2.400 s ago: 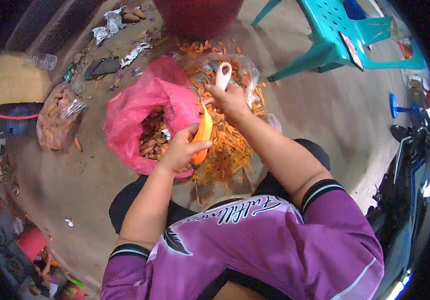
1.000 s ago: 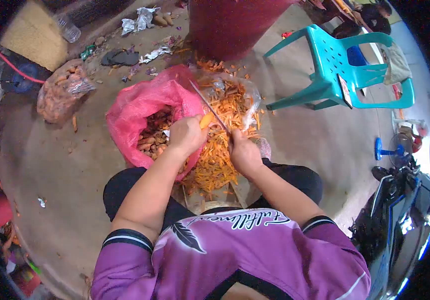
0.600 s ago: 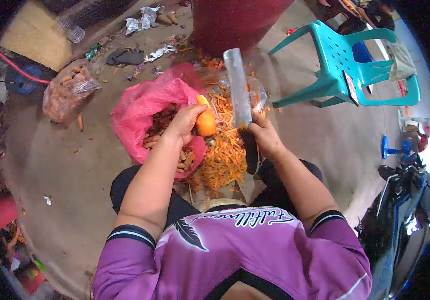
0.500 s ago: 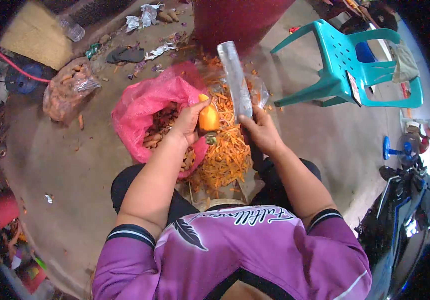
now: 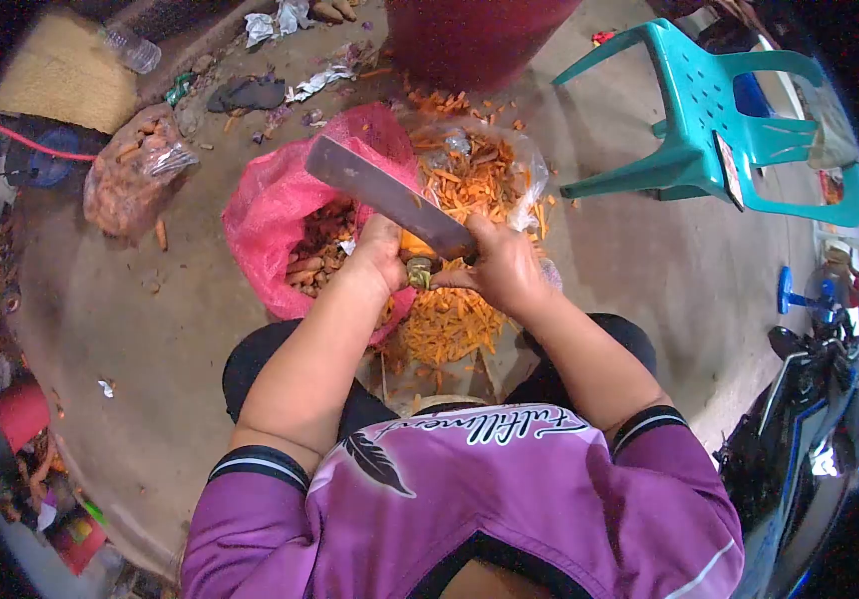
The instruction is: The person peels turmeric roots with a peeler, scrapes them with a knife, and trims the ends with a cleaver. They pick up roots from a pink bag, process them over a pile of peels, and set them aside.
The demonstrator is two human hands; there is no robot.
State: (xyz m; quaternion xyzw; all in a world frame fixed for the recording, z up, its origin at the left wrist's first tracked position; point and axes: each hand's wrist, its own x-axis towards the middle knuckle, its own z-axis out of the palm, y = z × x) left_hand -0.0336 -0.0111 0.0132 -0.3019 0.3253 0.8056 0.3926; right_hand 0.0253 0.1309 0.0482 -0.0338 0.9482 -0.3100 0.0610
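My left hand (image 5: 381,250) is closed round a peeled orange root vegetable (image 5: 414,243), partly hidden by the hand and the blade. A stubby greenish end (image 5: 419,273) shows on its near side. My right hand (image 5: 505,265) grips a cleaver (image 5: 389,195) by its handle. Its wide blade slants up and left across the vegetable, and its tip overlaps the sack in this view. Below both hands lies a heap of orange strips (image 5: 454,324). The pink mesh sack (image 5: 260,235) stands open to the left with brown roots inside.
A clear plastic bag (image 5: 527,165) lies beyond the strips. A teal plastic chair (image 5: 684,100) stands to the right, and a dark red drum (image 5: 479,45) at the back. On the left sits a bag of roots (image 5: 135,170). A motorcycle (image 5: 799,429) is at the lower right.
The cleaver has swung from upright and apart on the right to lying leftward across the root vegetable. My right hand has come close to my left. The view has shifted slightly.
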